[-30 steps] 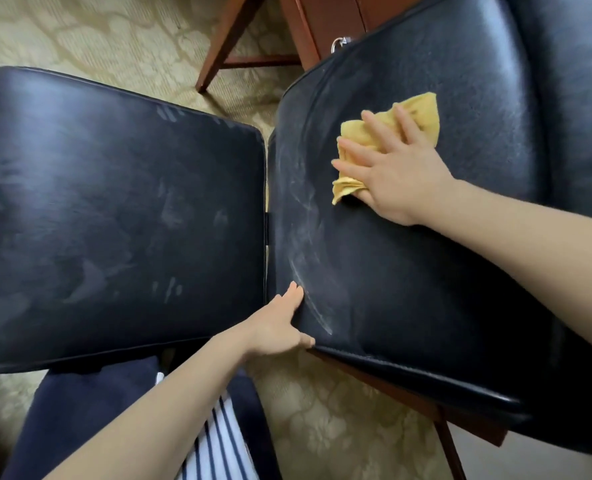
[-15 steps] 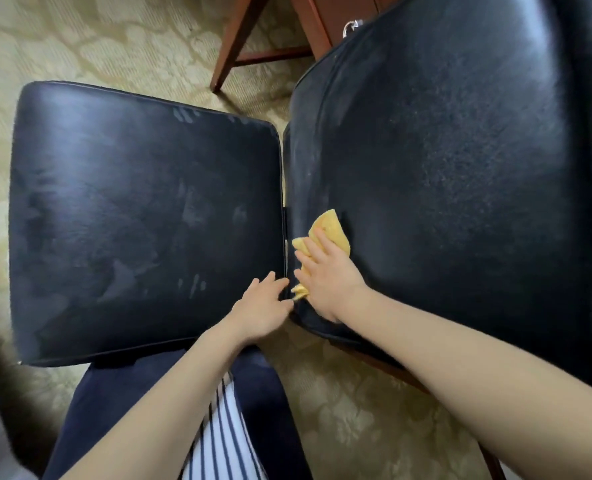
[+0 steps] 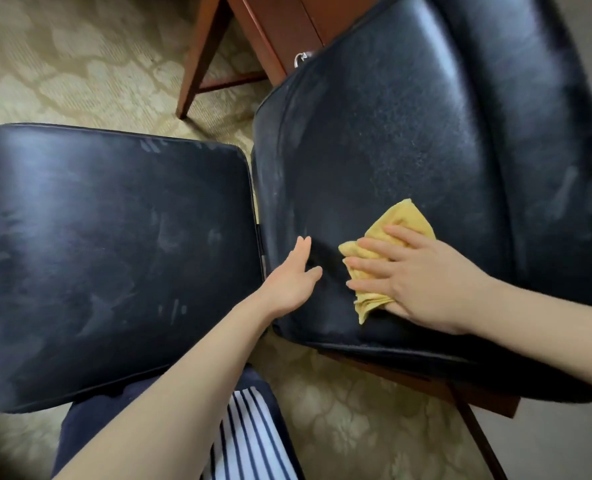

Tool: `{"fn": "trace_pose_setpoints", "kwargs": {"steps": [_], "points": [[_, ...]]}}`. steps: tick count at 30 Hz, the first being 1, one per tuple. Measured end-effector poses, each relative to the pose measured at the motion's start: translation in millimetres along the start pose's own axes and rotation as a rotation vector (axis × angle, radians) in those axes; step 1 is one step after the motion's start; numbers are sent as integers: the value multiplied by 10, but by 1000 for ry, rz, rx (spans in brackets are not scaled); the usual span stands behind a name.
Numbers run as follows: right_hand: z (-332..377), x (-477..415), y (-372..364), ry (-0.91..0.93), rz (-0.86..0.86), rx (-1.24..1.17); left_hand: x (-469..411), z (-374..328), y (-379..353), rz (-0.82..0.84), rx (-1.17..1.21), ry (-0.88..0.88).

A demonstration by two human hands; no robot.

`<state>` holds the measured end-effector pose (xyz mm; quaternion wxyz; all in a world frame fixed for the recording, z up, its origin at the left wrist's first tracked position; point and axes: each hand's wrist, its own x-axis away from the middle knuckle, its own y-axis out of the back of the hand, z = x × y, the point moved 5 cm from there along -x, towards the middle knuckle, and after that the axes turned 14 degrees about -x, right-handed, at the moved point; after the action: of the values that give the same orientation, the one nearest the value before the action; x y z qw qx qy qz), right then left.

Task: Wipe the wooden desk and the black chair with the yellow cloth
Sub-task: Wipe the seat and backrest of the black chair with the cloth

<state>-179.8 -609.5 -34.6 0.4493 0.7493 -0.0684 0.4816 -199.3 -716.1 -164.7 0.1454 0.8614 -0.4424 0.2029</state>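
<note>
My right hand (image 3: 422,282) has moved with the yellow cloth (image 3: 403,220) away from the left edge of the black chair (image 3: 391,133) and is now more toward the middle of the seat, near its front edge. My left hand (image 3: 292,280) has left the gap between the two cushions and now lies on the seat, just inside its left edge.

The cloth is folded and lies flat on the seat under my right palm. Its far corner and its near corner stick out from under the hand. My right fingers (image 3: 374,263) are straight and spread, and they press on the cloth without curling round it. My left fingers (image 3: 303,247) are also straight and hold nothing; they touch the leather just beside the cloth but stay apart from it.

To the left a second black cushion (image 3: 114,254) stands close against the chair, with pale smears on its surface. The wooden desk (image 3: 273,32) is behind the chair, at the far edge of the seat. A patterned carpet (image 3: 62,64) lies under everything.
</note>
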Motion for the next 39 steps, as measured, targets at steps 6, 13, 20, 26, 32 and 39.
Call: {"fn": "trace_pose_setpoints", "kwargs": {"steps": [6, 13, 20, 26, 32, 39], "points": [[-583, -321, 317, -99, -55, 60, -81, 50, -83, 26, 20, -17], [-818, -1272, 550, -283, -105, 191, -49, 144, 24, 17, -4, -65], [-472, -2043, 190, -303, 62, 276, 180, 425, 338, -129, -31, 30], [368, -1871, -504, -148, 279, 263, 271, 499, 704, -291, -28, 67], [934, -1102, -780, -32, 350, 80, 41, -8, 642, -158, -25, -67], [517, -46, -333, -42, 31, -63, -295, -504, 392, -70, -98, -138]]}}
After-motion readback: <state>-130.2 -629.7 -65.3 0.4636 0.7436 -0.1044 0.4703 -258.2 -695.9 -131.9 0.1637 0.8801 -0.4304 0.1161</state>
